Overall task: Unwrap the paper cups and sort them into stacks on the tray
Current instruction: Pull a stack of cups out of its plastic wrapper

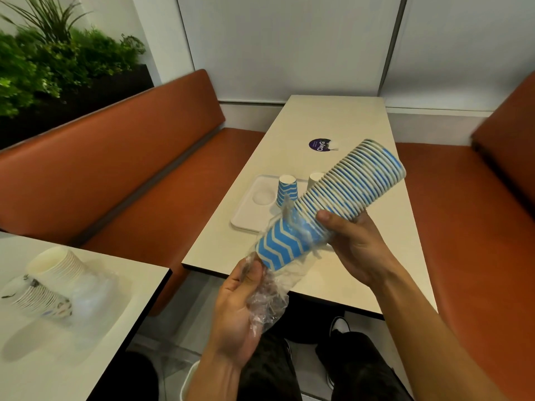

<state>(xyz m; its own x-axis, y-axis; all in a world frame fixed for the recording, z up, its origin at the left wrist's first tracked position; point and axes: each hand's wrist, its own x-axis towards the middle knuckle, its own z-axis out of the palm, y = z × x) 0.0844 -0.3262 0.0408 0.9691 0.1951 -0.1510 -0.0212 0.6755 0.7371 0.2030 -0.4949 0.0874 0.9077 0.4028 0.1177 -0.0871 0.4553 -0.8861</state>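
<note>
Step in hand, as judged: drawing the wrapper off the blue cups. The stack of blue cups (347, 195) is held in the air on the near side of the tray (246, 218). It is tilted, with its rims pointing up and to the right of the tray and its closed base pointing down toward the person. The right hand (354, 247) grips the stack about mid-length, thumb on top and fingers curled underneath. The left hand (237, 311), nearer the person than the tray, is closed round a bunched tail of clear plastic wrap (270, 296). The wrap covers only the base cup, and a torn strip stands up beside it. Recommended: pull the wrap straight along the stack's line, away from the base, while the right hand holds firm without crushing the paper walls. A sideways tug risks drawing the base cup off with the film. Surroundings: orange benches (130, 169) run along both sides of the pale table (333, 117) that carries the tray. A second table (86, 328), well left of the tray, bears more cups (52, 270) lying in loose plastic. Green plants (52, 59) stand far left, beyond the tray. On the tray one blue cup (287, 191) stands upside down, and a white cup (315, 178) beside it is partly hidden by the held stack. A round dark sticker (320, 145) lies on the table beyond the tray.
</note>
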